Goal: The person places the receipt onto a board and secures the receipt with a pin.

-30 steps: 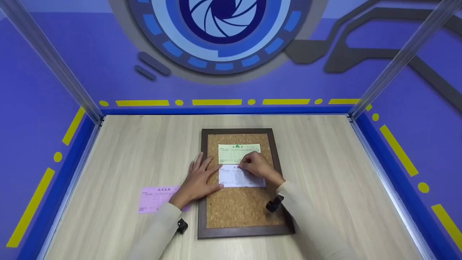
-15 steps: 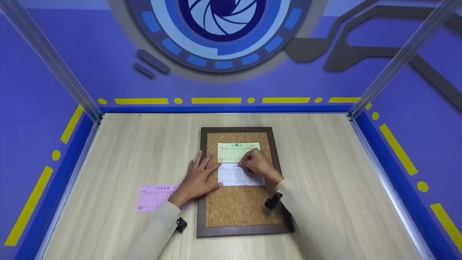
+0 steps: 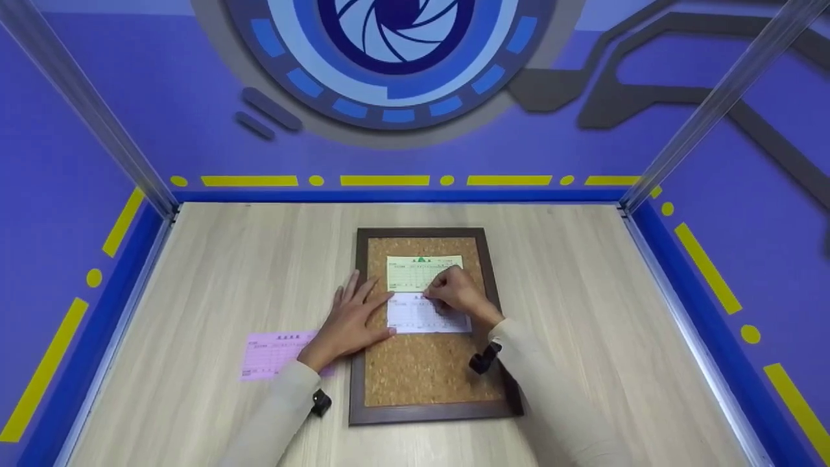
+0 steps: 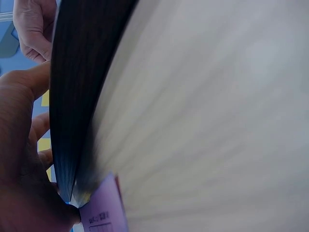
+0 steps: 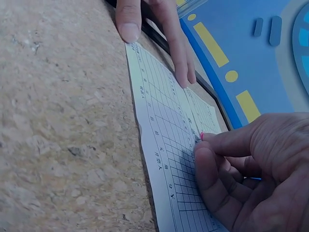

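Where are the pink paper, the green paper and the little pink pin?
pink paper (image 3: 272, 353), head view, middle of the sheet.
green paper (image 3: 408, 274), head view, its left half.
pink pin (image 5: 201, 136), right wrist view, its head at the fingertips.

Head view looks down; wrist views skim the shared cork board (image 3: 428, 370)

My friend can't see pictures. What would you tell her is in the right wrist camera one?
A right hand pinches a small pink pin against a white form sheet lying on a cork board. The left hand's fingers press the sheet's far edge, and a blue wall with yellow marks is behind.
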Demonstrator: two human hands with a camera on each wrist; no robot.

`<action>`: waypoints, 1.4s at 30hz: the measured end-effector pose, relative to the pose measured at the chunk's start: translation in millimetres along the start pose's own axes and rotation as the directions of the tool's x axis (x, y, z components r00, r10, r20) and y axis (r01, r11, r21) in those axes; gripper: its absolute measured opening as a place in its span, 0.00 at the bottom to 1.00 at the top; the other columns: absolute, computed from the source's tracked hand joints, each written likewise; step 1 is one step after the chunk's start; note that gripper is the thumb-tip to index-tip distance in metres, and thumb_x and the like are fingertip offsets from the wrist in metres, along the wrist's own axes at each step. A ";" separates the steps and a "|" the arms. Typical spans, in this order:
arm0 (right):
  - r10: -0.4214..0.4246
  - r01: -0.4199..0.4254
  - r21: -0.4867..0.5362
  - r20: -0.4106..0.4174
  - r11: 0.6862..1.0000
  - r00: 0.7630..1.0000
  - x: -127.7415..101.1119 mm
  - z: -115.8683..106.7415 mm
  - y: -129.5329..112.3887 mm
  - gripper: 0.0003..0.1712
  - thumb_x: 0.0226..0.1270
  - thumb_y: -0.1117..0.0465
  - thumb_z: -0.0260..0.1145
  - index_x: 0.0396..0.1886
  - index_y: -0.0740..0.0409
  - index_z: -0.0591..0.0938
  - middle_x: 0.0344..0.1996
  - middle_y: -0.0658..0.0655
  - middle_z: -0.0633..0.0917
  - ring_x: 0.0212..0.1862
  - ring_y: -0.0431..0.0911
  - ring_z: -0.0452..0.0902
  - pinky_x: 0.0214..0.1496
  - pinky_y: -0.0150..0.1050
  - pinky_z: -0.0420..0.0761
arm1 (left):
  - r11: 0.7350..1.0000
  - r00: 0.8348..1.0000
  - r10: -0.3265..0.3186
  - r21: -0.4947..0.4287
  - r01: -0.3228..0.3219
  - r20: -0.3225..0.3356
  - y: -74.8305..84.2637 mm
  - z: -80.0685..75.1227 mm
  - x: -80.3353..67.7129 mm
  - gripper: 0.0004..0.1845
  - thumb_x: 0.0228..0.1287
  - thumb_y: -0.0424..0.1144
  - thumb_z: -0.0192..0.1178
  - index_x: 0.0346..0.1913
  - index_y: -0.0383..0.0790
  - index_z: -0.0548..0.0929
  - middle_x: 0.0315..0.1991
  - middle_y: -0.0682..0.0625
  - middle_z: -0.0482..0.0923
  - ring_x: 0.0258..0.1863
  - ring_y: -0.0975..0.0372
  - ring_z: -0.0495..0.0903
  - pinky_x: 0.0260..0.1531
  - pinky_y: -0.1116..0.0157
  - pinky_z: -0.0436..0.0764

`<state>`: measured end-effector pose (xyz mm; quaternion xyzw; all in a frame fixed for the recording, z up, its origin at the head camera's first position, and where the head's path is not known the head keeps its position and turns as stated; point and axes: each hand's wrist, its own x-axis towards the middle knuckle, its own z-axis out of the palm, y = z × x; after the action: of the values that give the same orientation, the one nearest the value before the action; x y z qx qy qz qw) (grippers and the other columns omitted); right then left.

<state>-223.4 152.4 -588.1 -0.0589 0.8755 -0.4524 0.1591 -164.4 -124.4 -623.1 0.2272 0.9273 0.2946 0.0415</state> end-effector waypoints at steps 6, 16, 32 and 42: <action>0.024 -0.025 0.049 0.015 0.999 1.000 -2.1 -0.3 -2.0 0.10 0.74 0.68 0.74 0.30 0.65 0.92 0.20 0.56 0.88 0.19 0.40 0.80 0.21 0.30 0.78 | 1.000 1.000 0.009 -0.004 -0.009 0.000 1.1 -1.9 0.6 0.41 0.69 0.66 0.69 0.81 0.53 0.77 0.88 0.38 0.56 0.88 0.34 0.36 0.79 0.25 0.42; 0.008 -0.008 0.039 0.017 0.999 1.000 -2.1 4.0 0.6 0.11 0.75 0.69 0.72 0.29 0.65 0.91 0.20 0.54 0.87 0.20 0.40 0.80 0.21 0.30 0.77 | 1.000 1.000 -0.007 0.004 0.007 -0.001 -0.8 2.7 -1.5 0.42 0.69 0.65 0.69 0.81 0.52 0.77 0.88 0.40 0.55 0.89 0.36 0.36 0.80 0.26 0.42; -0.161 0.165 0.165 -0.039 0.972 0.986 0.3 6.4 26.4 0.04 0.73 0.70 0.75 0.36 0.63 0.88 0.24 0.53 0.87 0.21 0.39 0.81 0.22 0.31 0.81 | 1.000 1.000 0.008 -0.018 -0.008 0.000 1.0 -1.3 0.2 0.41 0.69 0.65 0.69 0.81 0.52 0.77 0.88 0.39 0.56 0.89 0.35 0.36 0.79 0.25 0.43; -0.201 0.204 0.117 -0.036 0.972 0.979 -3.2 8.9 33.7 0.02 0.73 0.67 0.76 0.41 0.59 0.94 0.26 0.48 0.86 0.23 0.38 0.79 0.24 0.30 0.77 | 1.000 1.000 -0.002 -0.021 0.003 0.015 -0.6 -1.0 -0.8 0.42 0.69 0.66 0.69 0.81 0.52 0.76 0.88 0.39 0.55 0.89 0.35 0.35 0.80 0.25 0.42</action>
<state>-216.0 165.9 -619.5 -0.1329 0.8379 -0.5190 0.1050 -164.1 -125.7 -622.6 0.2277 0.9241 0.3025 0.0510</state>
